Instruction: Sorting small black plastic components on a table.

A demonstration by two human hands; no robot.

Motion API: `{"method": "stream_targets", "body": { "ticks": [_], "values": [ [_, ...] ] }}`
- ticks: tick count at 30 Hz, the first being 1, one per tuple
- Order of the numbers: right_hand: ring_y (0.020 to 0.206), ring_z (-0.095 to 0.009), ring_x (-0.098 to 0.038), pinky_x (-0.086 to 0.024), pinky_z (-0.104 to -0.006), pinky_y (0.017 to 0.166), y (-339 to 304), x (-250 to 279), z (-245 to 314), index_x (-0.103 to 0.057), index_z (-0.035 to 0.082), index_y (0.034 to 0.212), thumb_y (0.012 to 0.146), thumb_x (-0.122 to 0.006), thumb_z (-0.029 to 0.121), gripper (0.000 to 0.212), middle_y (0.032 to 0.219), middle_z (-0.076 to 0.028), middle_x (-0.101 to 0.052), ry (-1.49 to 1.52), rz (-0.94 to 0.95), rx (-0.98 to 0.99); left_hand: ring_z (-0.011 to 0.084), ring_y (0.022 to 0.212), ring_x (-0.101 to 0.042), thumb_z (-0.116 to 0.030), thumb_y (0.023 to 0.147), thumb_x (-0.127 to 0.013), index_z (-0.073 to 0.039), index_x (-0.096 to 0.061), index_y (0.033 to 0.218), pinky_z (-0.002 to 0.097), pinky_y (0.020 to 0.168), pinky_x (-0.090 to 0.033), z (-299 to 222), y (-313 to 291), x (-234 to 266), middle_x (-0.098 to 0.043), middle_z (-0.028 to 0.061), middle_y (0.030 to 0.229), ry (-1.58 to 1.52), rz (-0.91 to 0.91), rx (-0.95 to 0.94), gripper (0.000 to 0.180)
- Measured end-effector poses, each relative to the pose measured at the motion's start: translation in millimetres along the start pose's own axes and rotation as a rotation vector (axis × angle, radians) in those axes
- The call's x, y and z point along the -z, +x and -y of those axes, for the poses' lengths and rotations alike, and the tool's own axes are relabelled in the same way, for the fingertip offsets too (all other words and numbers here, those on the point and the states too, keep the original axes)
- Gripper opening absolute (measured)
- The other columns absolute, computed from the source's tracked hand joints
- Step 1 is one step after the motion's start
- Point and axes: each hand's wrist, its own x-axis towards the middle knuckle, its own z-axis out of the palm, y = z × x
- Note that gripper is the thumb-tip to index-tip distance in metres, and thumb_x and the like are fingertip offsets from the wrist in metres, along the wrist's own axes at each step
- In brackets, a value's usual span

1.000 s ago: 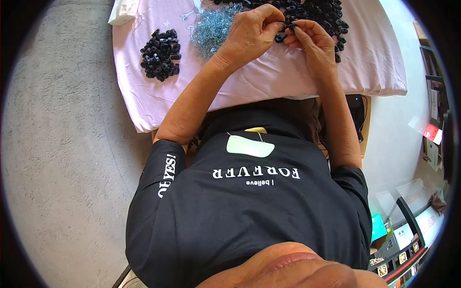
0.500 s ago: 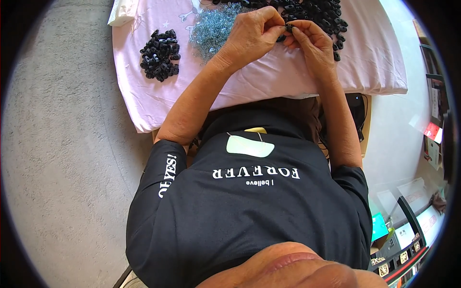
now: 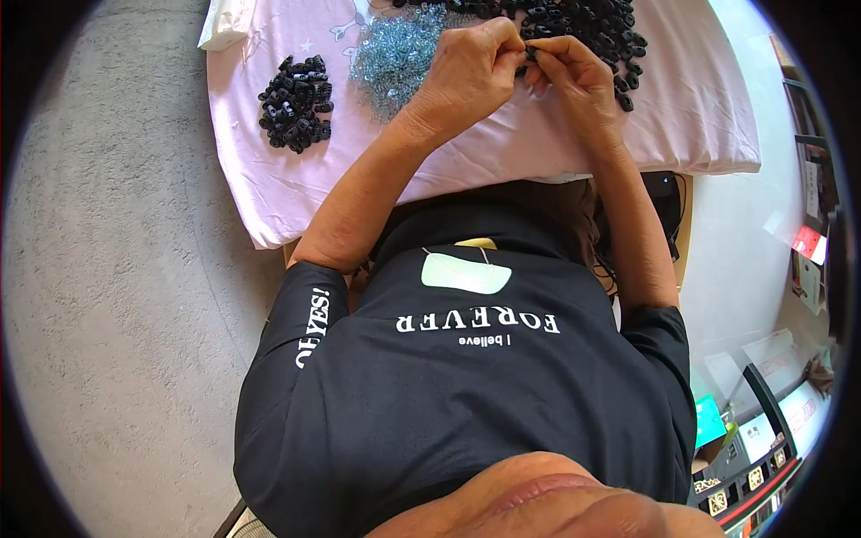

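Above the near part of the table, my left hand (image 3: 468, 79) and my right hand (image 3: 581, 88) meet fingertip to fingertip. Between them sits a small black plastic piece (image 3: 531, 54), mostly covered by the fingers, so its exact kind does not show. Thumb and forefinger of each hand are pinched on it. Just left of my left hand lies a heap of tiny clear bluish pieces (image 3: 390, 67), too small to make out singly. Behind and beside my right hand spreads a large heap of black plastic pieces (image 3: 592, 27).
A smaller pile of black plastic pieces (image 3: 296, 103) lies on the left of the pink cloth (image 3: 502, 148) covering the table. At the far left corner stands a white box-like object (image 3: 226, 25). Grey floor (image 3: 117, 269) runs along the left; boxes and shelving crowd the far right.
Both hands have shifted very slightly left, still pinching the black plastic piece. The left thumb and fingers have turned a little around it. The piles look unchanged.
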Motion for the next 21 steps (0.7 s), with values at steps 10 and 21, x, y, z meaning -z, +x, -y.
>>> {"method": "stream_targets", "body": {
  "ticks": [10, 21],
  "values": [
    [0.080, -0.007, -0.060, -0.050, -0.0209, 0.076, 0, 5, -8, -0.066, 0.000, 0.115, 0.103, -0.057, 0.007, 0.017, 0.088, -0.002, -0.067, 0.042, -0.009, 0.021, 0.0305, 0.074, -0.072, -0.004, 0.085, -0.067, 0.000, -0.068, 0.093, 0.0366, 0.069, -0.056, -4, 0, 2, -0.071, 0.0171, 0.081, -0.095, 0.012, 0.108, 0.009],
    [0.081, -0.008, -0.061, -0.050, -0.0221, 0.077, -2, 6, -12, -0.066, 0.000, 0.114, 0.102, -0.057, 0.005, 0.015, 0.089, -0.003, -0.067, -0.018, -0.053, 0.036, 0.0314, 0.069, -0.071, -0.005, 0.083, -0.068, 0.000, -0.066, 0.087, 0.0365, 0.065, -0.055, -7, 3, 5, -0.070, 0.0169, 0.077, -0.071, 0.041, 0.108, 0.007]
  ]
}}
